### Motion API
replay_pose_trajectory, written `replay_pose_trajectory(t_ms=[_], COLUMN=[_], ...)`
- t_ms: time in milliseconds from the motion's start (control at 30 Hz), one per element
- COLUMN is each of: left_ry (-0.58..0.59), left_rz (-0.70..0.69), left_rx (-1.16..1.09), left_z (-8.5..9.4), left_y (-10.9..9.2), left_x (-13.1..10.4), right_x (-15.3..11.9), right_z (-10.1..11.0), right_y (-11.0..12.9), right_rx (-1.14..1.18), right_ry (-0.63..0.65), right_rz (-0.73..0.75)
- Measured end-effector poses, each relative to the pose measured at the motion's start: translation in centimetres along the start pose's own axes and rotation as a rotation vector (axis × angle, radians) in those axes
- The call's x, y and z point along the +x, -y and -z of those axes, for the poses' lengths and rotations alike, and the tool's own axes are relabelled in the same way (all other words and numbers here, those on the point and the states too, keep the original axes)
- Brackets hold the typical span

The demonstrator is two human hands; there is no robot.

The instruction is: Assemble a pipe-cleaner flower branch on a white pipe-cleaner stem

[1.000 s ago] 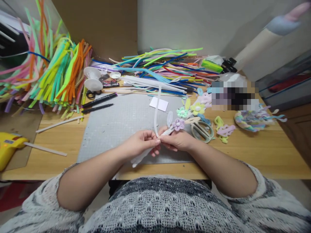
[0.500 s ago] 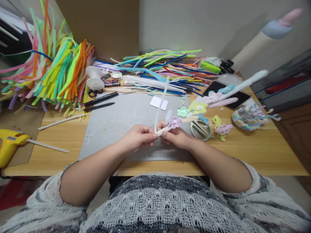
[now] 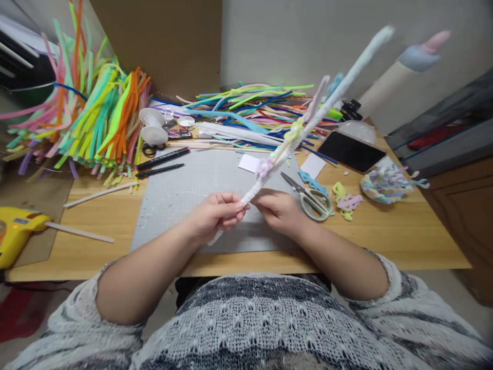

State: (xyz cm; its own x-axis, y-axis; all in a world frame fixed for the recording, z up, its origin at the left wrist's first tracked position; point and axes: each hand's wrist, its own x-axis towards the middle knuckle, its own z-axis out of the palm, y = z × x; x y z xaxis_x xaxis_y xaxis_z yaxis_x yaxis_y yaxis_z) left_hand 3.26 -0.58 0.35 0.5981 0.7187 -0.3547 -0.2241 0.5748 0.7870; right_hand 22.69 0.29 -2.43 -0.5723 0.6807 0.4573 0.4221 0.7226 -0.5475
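Note:
A long white fuzzy stem [image 3: 327, 105] slants from the middle up to the upper right, with a lilac flower [image 3: 264, 168] and a yellow flower [image 3: 294, 130] along it. My left hand [image 3: 222, 213] pinches its lower end between thumb and fingers, and a white tail sticks out below that hand. My right hand [image 3: 278, 209] is curled just right of the stem's lower part; its fingertips are hidden, so what it holds cannot be made out. Grey-handled scissors [image 3: 316, 204] lie partly open to the right of my right hand.
Under my hands is a grey cutting mat [image 3: 173, 200]. Colourful fuzzy stems [image 3: 96, 118] stand at the left, and more lie along the back. A yellow glue gun [image 3: 23, 226] is at far left. A black phone [image 3: 351, 150] and a pastel woven piece [image 3: 385, 182] are at right.
The flowered stem has swung upward and turned, its far end now higher. The loose white strand that stood upright is no longer upright. The scissors and phone are now less covered.

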Motion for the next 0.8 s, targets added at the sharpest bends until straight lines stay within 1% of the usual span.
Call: replay_pose_trajectory(t_ms=[133, 233, 367, 467, 567, 667, 733, 800], left_ry=[-0.131, -0.265, -0.42, -0.524, -0.562, -0.554, -0.551, -0.557], left_rz=[-0.158, -0.28, -0.449, -0.587, -0.719, -0.829, -0.881, -0.917], left_rx=[0.115, 0.257, 0.532, 0.834, 1.18, 1.416, 1.501, 1.541], left_z=[-0.1, -0.1, 0.1, 0.4, 0.5, 0.3, 0.3, 0.3], left_y=[0.1, 0.5, 1.1, 1.5, 1.8, 2.0, 2.3, 2.5], left_x=[0.1, 0.3, 0.3, 0.2, -0.1, -0.2, -0.2, -0.3], right_x=[0.3, 0.6, 0.8, 1.2, 2.4, 4.2, 5.5, 6.7], right_z=[0.3, 0.4, 0.0, 0.2, 1.4, 2.8, 3.2, 3.1], right_y=[1.1, 2.3, 4.1, 5.4, 6.4, 6.7, 6.2, 5.4], right_rx=[-0.148, -0.246, -0.387, -0.539, -0.687, -0.76, -0.733, -0.617], right_ry=[0.069, 0.073, 0.096, 0.114, 0.11, 0.122, 0.136, 0.143], right_rz=[-0.043, -0.066, -0.114, -0.082, 0.005, 0.063, 0.037, -0.004])
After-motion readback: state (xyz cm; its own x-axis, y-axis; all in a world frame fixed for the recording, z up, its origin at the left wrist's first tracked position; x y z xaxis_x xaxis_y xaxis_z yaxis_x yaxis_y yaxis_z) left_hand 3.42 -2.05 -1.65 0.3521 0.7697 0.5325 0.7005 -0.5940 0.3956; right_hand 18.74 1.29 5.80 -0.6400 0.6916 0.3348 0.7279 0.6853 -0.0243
